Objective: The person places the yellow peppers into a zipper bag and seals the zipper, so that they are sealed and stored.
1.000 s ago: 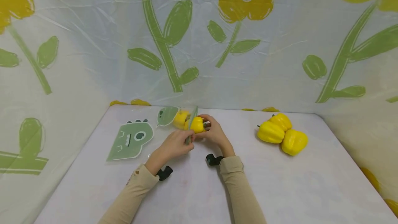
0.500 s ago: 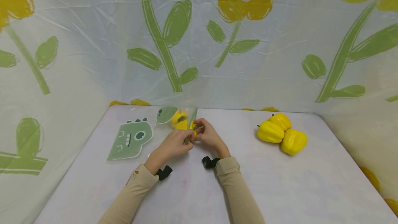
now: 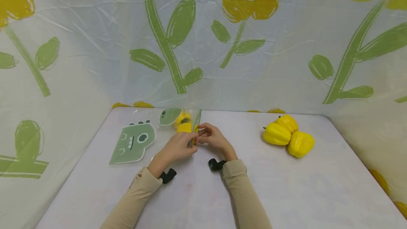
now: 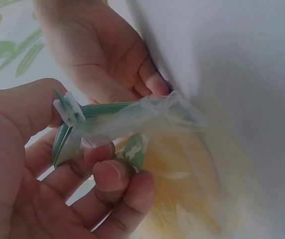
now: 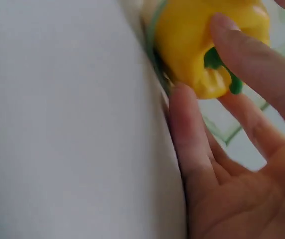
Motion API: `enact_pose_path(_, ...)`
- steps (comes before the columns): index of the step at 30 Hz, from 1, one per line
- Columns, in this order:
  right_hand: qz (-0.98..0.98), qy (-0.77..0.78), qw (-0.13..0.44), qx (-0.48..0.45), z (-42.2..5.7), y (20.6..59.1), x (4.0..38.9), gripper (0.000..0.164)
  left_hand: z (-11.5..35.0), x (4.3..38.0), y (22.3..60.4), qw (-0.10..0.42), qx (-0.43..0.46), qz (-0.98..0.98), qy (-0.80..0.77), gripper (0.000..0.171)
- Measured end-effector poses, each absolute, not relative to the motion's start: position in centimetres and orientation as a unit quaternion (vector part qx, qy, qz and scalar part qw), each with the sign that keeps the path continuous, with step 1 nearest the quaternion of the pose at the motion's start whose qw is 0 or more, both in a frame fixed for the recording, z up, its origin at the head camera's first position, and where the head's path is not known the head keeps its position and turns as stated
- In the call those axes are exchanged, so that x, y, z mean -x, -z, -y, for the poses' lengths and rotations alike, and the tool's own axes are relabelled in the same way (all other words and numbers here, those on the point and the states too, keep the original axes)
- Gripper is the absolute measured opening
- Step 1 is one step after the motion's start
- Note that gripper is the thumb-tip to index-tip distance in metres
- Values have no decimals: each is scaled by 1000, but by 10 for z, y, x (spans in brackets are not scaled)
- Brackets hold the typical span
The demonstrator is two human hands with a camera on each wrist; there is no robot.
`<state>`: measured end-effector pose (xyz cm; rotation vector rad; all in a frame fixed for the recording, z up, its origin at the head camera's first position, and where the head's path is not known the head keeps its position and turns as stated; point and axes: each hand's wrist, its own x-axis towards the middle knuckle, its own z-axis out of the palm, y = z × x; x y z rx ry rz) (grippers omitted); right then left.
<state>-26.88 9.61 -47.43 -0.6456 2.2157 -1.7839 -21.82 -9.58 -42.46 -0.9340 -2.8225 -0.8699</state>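
Observation:
A clear zip bag (image 3: 136, 142) with a green monster and speech bubble printed on it lies at the left of the table, its mouth facing right. My left hand (image 3: 177, 146) pinches the near edge of that mouth, by the green strip and white slider (image 4: 70, 109) in the left wrist view. Yellow bell peppers (image 3: 184, 127) show through the bag's film. In the right wrist view, my right hand (image 5: 242, 194) presses extended fingertips against the stem end of a bell pepper (image 5: 187, 45) at the mouth. The hands partly hide this pepper in the head view.
Three more yellow bell peppers (image 3: 277, 134) sit together on the right of the white table (image 3: 318, 186). A flower-printed sheet (image 3: 273, 73) hangs behind the table and at both sides. Black wrist devices (image 3: 217, 164) sit below both hands.
The bell pepper at the mouth has moved left into the bag, and my right hand has followed it left. My left hand keeps its hold on the bag's edge. The three peppers have not moved.

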Motion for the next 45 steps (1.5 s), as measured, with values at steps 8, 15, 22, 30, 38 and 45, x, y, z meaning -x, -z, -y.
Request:
enact_pose_path(8, -817, 543, 57, 185, -79, 472, 264, 45, 95, 217, 426, 51, 325, 909, 258, 12)
enact_pose_path(15, -829, 522, 78, 186, -76, 468, 259, 48, 98, 217, 425, 33, 303, 914, 269, 12)
enact_pose_path(22, -815, 537, 78, 204, -79, 470, 261, 43, 101, 216, 423, 12, 291, 918, 268, 12)
enact_pose_path(30, -806, 557, 93, 175, -78, 469, 262, 43, 103, 215, 421, -4, 290, 920, 262, 13)
enact_pose_path(38, -776, 603, 133, 128, -80, 462, 259, 38, 100, 214, 421, 2, 294, 919, 263, 13)
enact_pose_path(45, -756, 635, 125, 97, -89, 464, 262, 40, 91, 213, 426, 2, 300, 910, 286, 11)
